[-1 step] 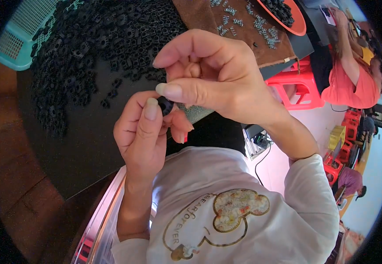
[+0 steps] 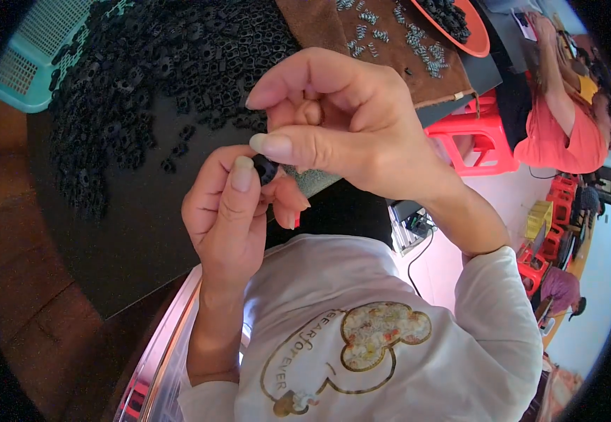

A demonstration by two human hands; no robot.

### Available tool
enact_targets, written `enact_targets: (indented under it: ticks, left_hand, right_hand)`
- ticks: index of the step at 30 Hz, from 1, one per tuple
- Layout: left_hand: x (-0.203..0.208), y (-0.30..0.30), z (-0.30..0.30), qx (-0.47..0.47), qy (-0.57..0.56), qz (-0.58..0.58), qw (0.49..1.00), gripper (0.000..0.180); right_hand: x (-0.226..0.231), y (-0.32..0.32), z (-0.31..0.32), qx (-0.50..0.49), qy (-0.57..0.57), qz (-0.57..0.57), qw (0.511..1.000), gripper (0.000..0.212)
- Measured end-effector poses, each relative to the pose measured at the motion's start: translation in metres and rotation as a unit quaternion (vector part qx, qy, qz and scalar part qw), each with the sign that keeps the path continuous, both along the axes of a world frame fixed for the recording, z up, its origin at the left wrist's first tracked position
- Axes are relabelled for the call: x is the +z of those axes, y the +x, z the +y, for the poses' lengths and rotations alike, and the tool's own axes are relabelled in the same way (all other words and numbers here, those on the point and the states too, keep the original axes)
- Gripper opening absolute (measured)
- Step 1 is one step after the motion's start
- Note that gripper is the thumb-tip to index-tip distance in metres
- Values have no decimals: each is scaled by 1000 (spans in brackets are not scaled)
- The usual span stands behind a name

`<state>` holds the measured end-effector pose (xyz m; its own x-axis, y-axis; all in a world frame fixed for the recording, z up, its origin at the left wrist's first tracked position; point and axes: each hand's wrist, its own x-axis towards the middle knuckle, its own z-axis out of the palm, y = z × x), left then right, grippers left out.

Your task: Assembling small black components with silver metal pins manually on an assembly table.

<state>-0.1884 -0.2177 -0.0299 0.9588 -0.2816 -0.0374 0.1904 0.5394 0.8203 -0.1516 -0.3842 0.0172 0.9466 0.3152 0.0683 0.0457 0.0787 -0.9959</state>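
A small round black plastic part is pinched between the thumb and fingers of my left hand, above the table's near edge. From the right, the thumb tip of my right hand presses at the part's upper edge. The right index finger arches above, apart from that thumb, while the other right fingers curl toward the palm. Whether those curled fingers hold anything is hidden. Behind both hands spreads a large heap of similar black plastic parts on the dark table.
A green basket stands at the far left. Several small metal springs lie on a brown cloth, near an orange tray of black parts. A red stool stands right of the table. Other people sit farther right.
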Motion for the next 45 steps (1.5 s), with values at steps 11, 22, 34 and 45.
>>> enact_targets:
  ticks: [11,22,34,45]
  left_hand:
    - [1,-4,-1,-10,10,-7,1000,27]
    - [3,-3,-4,24,-38,-9,999,28]
    - [22,3,23,134,-10,-12,991,31]
    - [10,-4,34,117,-3,35,992,28]
  right_hand:
    - [-12,-2,-6,-17,-180,-364,914,26]
    - [-10,-8,-3,2,-182,-353,918,17]
    - [5,-5,-21,-68,-180,-92,977,15]
    - [-15,8,-3,28,-434,-352,829,12]
